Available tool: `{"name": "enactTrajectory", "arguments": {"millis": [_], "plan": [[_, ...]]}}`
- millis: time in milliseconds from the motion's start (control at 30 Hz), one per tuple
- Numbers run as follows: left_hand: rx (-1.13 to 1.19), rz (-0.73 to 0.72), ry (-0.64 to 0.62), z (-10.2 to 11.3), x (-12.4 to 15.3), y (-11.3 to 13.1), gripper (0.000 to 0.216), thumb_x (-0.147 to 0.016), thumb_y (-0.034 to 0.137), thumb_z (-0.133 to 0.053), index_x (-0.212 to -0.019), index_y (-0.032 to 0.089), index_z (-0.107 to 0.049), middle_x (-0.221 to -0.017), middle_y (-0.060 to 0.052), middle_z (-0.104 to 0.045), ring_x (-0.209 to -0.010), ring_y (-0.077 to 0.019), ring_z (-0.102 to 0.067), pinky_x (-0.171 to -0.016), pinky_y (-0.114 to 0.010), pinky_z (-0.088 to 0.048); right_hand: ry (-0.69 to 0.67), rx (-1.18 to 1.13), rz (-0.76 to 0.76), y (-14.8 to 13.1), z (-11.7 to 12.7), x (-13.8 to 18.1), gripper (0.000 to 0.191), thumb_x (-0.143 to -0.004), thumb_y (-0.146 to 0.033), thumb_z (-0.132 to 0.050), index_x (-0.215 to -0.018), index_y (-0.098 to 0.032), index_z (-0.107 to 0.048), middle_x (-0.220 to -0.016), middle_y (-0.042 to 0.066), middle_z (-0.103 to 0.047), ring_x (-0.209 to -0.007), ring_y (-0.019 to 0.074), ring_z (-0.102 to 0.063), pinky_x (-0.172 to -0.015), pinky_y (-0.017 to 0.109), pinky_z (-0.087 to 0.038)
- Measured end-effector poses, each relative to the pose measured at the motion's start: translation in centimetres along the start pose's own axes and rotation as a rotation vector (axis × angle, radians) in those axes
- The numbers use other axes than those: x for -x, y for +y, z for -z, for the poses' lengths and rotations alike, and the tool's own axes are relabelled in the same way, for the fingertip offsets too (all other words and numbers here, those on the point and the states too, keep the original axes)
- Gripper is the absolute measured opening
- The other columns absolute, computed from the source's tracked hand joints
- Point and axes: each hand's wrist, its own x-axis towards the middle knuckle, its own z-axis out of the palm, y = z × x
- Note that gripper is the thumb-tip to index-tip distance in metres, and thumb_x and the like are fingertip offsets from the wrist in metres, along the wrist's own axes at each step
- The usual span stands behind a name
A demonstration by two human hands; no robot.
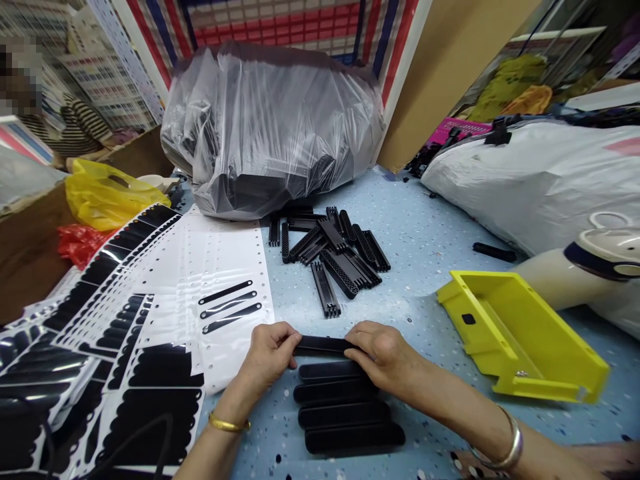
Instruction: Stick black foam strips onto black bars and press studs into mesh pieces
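A black strip-shaped plastic piece [323,345] lies across between both hands. At its left end my left hand [273,353] pinches it between thumb and fingers. My right hand [377,350] grips the opposite end, the fingers on top and the thumb below. Directly under my hands, several similar black pieces [345,415] are lined up side by side on the blue speckled table. To the left, a white backing sheet [235,253] carries a few narrow black stickers [230,305] with holes at their ends. Farther back sits a loose pile of ribbed black plastic pieces [345,257].
A yellow bin [530,340] stands at the right, beside a white sack [545,173]. A grey plastic bag [280,127] full of parts fills the back. Sticker sheets [150,413] and a yellow bag [110,193] cover the left. A person in a striped sleeve [75,127] is at far left.
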Motion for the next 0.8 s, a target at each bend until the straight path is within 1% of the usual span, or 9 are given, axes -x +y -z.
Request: {"name": "enactTrajectory", "arguments": {"millis": [67, 167, 233, 433, 567, 800], "plan": [[0.026, 0.022, -0.004, 0.0, -0.1, -0.1, 0.022, -0.077, 0.035, -0.061, -0.065, 0.017, -0.063, -0.044, 0.003, -0.056, -0.037, -0.0114, -0.056, -0.034, -0.017, -0.034, 0.006, -0.011, 0.002, 0.3, -0.1, 0.1, 0.015, -0.084, -0.009, -0.059, -0.08, -0.017, -0.071, -0.082, 0.007, -0.071, -0.076, 0.0205, -0.066, -0.072, 0.031, -0.053], [0.052, 0.085, -0.015, -0.1, -0.2, -0.2, 0.023, -0.078, 0.034, -0.061, -0.065, 0.016, -0.063, -0.043, 0.003, -0.058, -0.029, -0.0078, -0.046, -0.032, -0.016, -0.03, 0.021, -0.033, 0.012, 0.8, -0.3, 0.3, 0.014, -0.084, -0.01, -0.061, -0.082, -0.018, -0.072, -0.083, 0.006, -0.072, -0.077, 0.0195, -0.067, -0.072, 0.029, -0.054], [0.061, 0.114, -0.012, -0.1, -0.2, -0.2, 0.023, -0.078, 0.034, -0.061, -0.064, 0.015, -0.062, -0.042, 0.002, -0.058, -0.027, -0.0068, -0.043, -0.031, -0.016, -0.029, 0.034, -0.054, 0.019, 1.0, -0.4, 0.4, 0.013, -0.084, -0.01, -0.063, -0.085, -0.018, -0.073, -0.083, 0.006, -0.073, -0.078, 0.0187, -0.067, -0.072, 0.028, -0.054], [0.092, 0.098, -0.012, -0.1, 0.0, 0.2, 0.025, -0.076, 0.035, -0.064, -0.062, 0.015, -0.062, -0.042, 0.001, -0.059, -0.029, -0.0069, -0.046, -0.032, -0.015, -0.03, 0.085, -0.116, 0.058, 1.5, -0.6, 0.5, 0.013, -0.085, -0.013, -0.064, -0.091, -0.016, -0.075, -0.082, 0.006, -0.074, -0.079, 0.0194, -0.068, -0.074, 0.029, -0.055], [0.102, 0.102, -0.012, 0.0, 0.0, 0.2, 0.028, -0.074, 0.04, -0.066, -0.062, 0.015, -0.062, -0.042, 0.001, -0.059, -0.029, -0.0069, -0.046, -0.031, -0.016, -0.032, 0.091, -0.203, 0.032, 1.9, -0.8, 0.7, 0.015, -0.088, -0.018, -0.062, -0.094, -0.019, -0.075, -0.085, 0.005, -0.075, -0.081, 0.0179, -0.069, -0.076, 0.028, -0.056], [0.111, 0.084, -0.022, 0.0, 0.0, 0.0, 0.035, -0.071, 0.049, -0.067, -0.064, 0.015, -0.063, -0.044, 0.0, -0.061, -0.03, -0.0081, -0.049, -0.032, -0.016, -0.034, 0.103, -0.238, 0.045, 2.4, -1.1, 1.1, 0.021, -0.092, -0.028, -0.057, -0.099, -0.021, -0.075, -0.09, 0.007, -0.076, -0.085, 0.0195, -0.069, -0.077, 0.03, -0.057]]}}
